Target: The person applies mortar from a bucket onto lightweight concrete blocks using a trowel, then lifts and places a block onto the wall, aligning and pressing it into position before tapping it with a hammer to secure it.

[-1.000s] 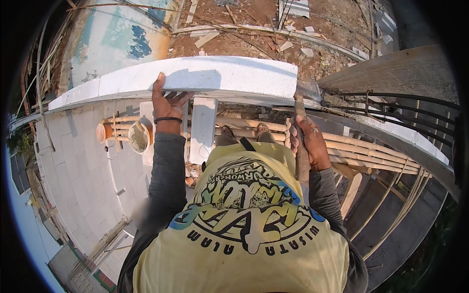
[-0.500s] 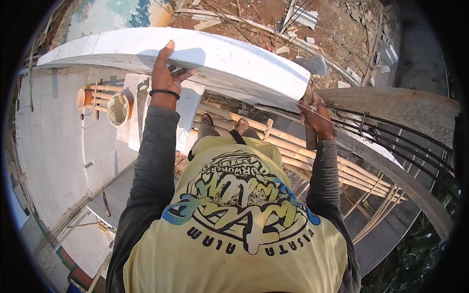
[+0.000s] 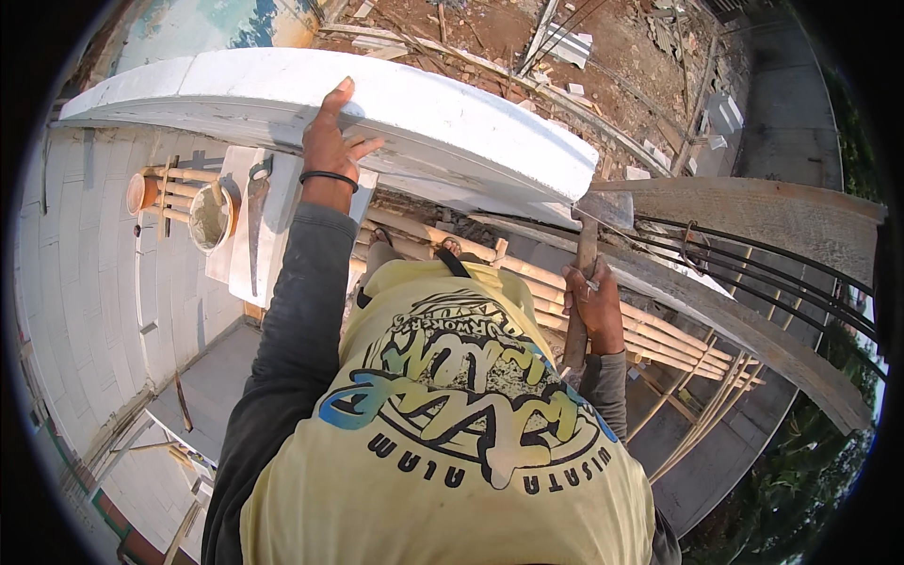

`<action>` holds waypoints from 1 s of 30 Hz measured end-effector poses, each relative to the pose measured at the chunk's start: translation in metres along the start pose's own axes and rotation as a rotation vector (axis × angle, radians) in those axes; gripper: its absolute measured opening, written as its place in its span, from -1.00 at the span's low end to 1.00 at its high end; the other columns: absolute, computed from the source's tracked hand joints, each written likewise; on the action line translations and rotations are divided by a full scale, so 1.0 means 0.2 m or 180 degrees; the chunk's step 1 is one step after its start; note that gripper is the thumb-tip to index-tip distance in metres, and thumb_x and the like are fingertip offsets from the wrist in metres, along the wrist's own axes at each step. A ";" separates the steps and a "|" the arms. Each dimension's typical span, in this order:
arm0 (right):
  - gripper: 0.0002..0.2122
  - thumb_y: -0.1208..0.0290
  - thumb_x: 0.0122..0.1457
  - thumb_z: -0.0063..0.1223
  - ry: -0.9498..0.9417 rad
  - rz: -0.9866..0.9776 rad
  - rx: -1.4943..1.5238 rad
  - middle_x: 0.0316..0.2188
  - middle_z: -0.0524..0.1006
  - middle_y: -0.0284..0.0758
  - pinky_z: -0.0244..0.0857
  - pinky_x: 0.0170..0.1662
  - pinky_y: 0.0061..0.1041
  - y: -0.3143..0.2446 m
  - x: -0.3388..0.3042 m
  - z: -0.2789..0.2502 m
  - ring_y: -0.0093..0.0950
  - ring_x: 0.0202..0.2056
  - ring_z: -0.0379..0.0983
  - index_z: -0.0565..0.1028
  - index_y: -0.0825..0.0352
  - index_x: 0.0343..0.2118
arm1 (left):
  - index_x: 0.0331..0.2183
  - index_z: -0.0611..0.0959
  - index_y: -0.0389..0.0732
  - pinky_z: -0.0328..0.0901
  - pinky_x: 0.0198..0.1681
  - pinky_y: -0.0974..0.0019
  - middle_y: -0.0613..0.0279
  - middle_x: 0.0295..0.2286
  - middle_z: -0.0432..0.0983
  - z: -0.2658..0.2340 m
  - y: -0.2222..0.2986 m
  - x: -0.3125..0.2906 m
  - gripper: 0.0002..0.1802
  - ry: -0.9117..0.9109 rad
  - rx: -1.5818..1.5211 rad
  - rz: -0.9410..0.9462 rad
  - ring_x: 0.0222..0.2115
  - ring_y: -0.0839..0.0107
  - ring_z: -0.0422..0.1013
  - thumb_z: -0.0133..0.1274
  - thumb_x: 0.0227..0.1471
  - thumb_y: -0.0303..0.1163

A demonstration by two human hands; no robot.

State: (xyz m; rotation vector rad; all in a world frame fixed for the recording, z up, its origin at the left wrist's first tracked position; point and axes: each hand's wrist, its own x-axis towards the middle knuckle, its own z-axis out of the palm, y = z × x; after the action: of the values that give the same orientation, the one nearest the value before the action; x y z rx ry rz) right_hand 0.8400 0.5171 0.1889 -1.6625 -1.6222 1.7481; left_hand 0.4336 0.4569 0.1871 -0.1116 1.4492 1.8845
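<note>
A long wall of white blocks (image 3: 395,94) curves across the upper part of the view. My left hand (image 3: 331,146) rests against its near side, fingers spread, with the thumb reaching over the top edge. My right hand (image 3: 595,299) is closed round the wooden handle of a hatchet (image 3: 585,252). The broad grey metal head stands just beside the right end of the white blocks, next to a concrete beam. Whether the head touches the block I cannot tell.
Below the wall run bamboo poles (image 3: 650,330), with my feet near them. At the left are a bucket of mortar (image 3: 211,218) and a handsaw (image 3: 254,221) on a white board. Dark steel bars (image 3: 753,268) jut out beside a timber plank (image 3: 753,202) at the right.
My right hand has moved down toward me with the hatchet, its head dropping from above the block's end to beside it. My left hand stays on the wall.
</note>
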 end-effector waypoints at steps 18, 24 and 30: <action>-0.63 0.12 0.21 0.12 0.0413 -0.2045 -0.2956 -0.69 0.32 -0.43 0.17 -0.59 -0.58 -1.29 0.28 -0.05 -0.64 -0.66 0.25 0.46 0.42 -0.21 | 0.00 0.56 -0.22 0.39 -0.12 -0.21 0.19 0.07 0.33 -0.03 -0.04 0.07 -0.22 -0.0045 -0.0036 -0.0103 0.04 -0.19 0.22 0.31 -0.24 0.02; -0.73 0.26 0.18 0.10 -0.1214 -0.0783 -0.3546 -0.64 0.44 -0.36 0.23 -0.68 -0.45 -1.31 1.03 -0.03 -0.57 -0.70 0.34 0.48 0.39 -0.22 | 0.02 0.49 -0.29 0.40 -0.10 -0.22 -0.02 0.02 0.29 -0.01 -0.04 0.08 -0.17 0.0093 -0.0054 -0.0224 0.03 -0.26 0.20 0.33 -0.24 -0.02; -0.77 0.29 0.18 0.04 -0.1939 -0.0250 -0.4058 -0.61 0.49 -0.27 0.35 -0.64 -0.36 -1.24 1.16 0.03 -0.45 -0.67 0.40 0.51 0.41 -0.37 | 0.00 0.48 -0.28 0.48 -0.19 -0.13 -0.04 -0.06 0.30 -0.02 -0.02 0.04 -0.19 0.0009 0.0014 -0.0095 -0.07 -0.16 0.36 0.33 -0.22 0.00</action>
State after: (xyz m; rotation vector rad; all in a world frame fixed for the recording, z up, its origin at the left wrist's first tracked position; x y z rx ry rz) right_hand 0.6390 0.7811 0.2568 -1.3235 -3.4836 1.2006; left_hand 0.4283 0.4574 0.1781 -0.1329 1.4457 1.8579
